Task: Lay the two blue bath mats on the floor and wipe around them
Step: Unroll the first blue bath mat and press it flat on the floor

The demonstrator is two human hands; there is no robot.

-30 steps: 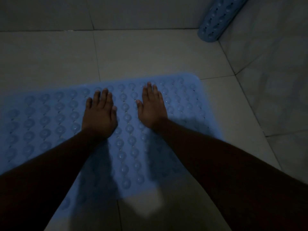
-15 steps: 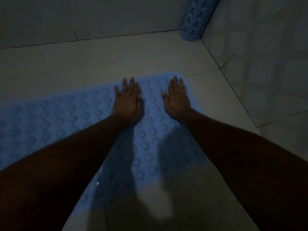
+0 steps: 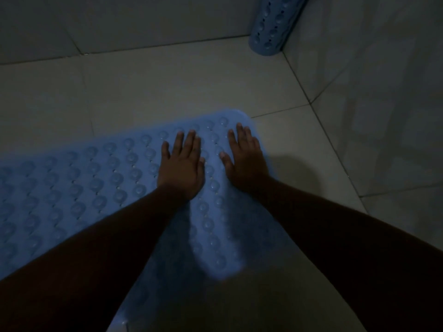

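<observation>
A blue bath mat (image 3: 79,185) with raised round bumps lies flat on the tiled floor, stretching from the left edge to the middle of the view. My left hand (image 3: 182,167) rests palm down on the mat near its right end, fingers spread. My right hand (image 3: 245,156) presses flat on the mat's far right corner, fingers apart. Neither hand holds anything. A second blue mat (image 3: 272,22), rolled into a tube, stands in the far corner against the wall.
Pale floor tiles (image 3: 167,85) surround the mat. Tiled walls (image 3: 374,97) close in at the back and the right, meeting at the corner where the rolled mat stands. The room is dim.
Both hands have slid rightward along the mat toward its right end. The view has swung left, so the mat's right edge and the rolled mat sit nearer the middle.
</observation>
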